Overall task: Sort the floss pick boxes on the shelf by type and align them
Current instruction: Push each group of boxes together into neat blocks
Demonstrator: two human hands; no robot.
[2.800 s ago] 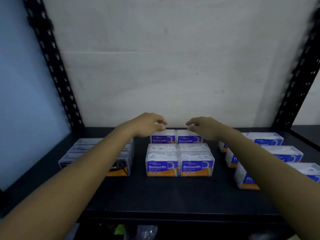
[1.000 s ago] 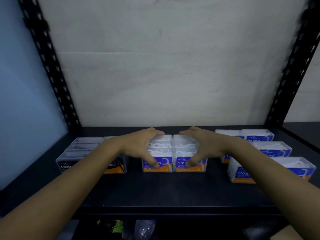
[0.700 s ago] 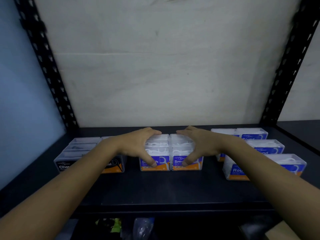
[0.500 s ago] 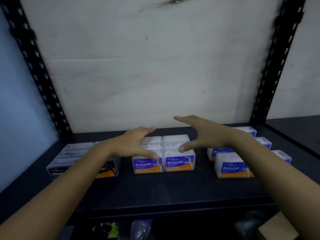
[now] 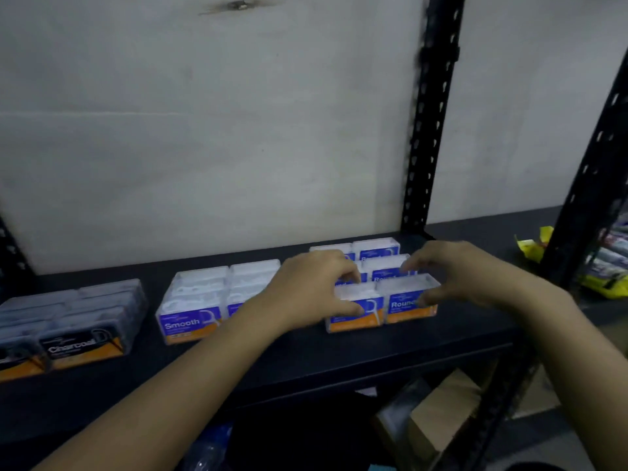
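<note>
The sorting itself looks done. On the shelf (image 5: 306, 355) the Charcoal boxes (image 5: 81, 345) sit to the left of the Smooth boxes (image 5: 190, 321), and the Round boxes (image 5: 384, 253) sit to the right of the Smooth boxes, each type in its own block. The step in hand appears to be squaring up the Round block. The left hand (image 5: 312, 290) holds the front-left Round box (image 5: 353, 322), its fingers (image 5: 350, 275) hooked over the top and the thumb pressed on the label face. The right hand (image 5: 469, 270) hangs over the side of that block away from the Smooth boxes, fingers half curled and fairly wide. Its thumb is at the front of the front-right Round box (image 5: 407, 309), and blur hides whether it grips or only touches. The hands hide whether the rear Round rows sit square. The next move probably calls for both hands to press the front pair together. They would then slide the block until its front face lines up with the Smooth boxes' fronts, gently, since such light boxes could skid or tip.
</note>
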